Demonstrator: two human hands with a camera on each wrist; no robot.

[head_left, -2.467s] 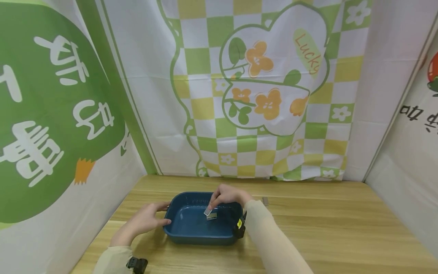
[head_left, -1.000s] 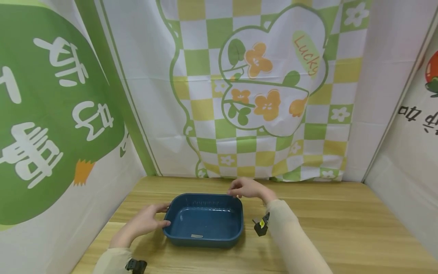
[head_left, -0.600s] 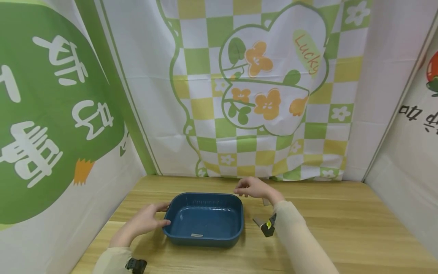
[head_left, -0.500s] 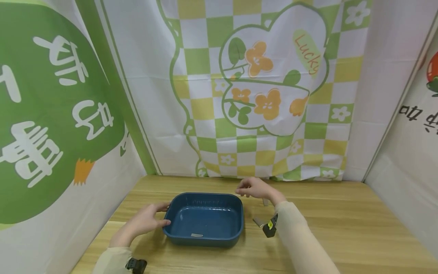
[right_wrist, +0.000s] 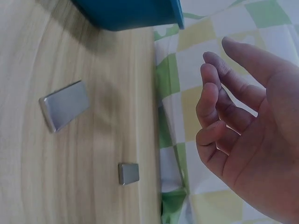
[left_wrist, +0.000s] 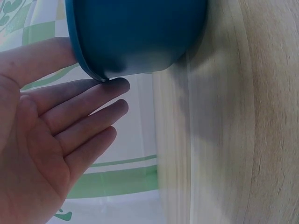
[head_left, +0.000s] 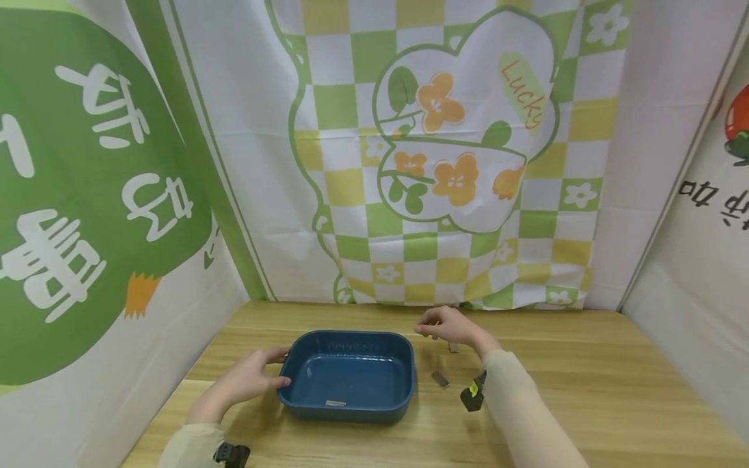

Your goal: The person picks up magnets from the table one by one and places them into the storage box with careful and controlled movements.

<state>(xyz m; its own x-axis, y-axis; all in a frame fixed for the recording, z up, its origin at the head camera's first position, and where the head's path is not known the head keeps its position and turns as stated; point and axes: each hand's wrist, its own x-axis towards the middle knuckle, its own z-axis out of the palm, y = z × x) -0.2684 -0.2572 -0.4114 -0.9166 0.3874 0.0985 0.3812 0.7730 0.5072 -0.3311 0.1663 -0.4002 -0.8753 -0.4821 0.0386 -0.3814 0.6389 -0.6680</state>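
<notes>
A blue rectangular basin (head_left: 351, 380) stands on the wooden table. My left hand (head_left: 248, 377) touches its left end, thumb at the rim and the other fingers nearly straight along the outside. Beyond the basin's far right corner, my right hand (head_left: 453, 325) hovers above the table. Its fingers are loosely bent and hold nothing in the right wrist view. On the table below lie two small silver metal blocks, a nearer block (right_wrist: 65, 105) and a farther block (right_wrist: 128, 173). A thin silver piece (head_left: 336, 403) shows inside the basin by its near wall, partly hidden.
Printed cloth (head_left: 468, 260) hangs along the table's back edge, with a white and green cloth (head_left: 146, 312) at the left and a white cloth (head_left: 690, 312) at the right. Black wrist cameras sit on both sleeves. Bare wood (head_left: 585, 383) extends right of the basin.
The right hand, which pinched a silver block over the basin earlier, has moved out to the right without it. The silver pieces inside shifted from mid-basin to the near wall. The left hand stays put.
</notes>
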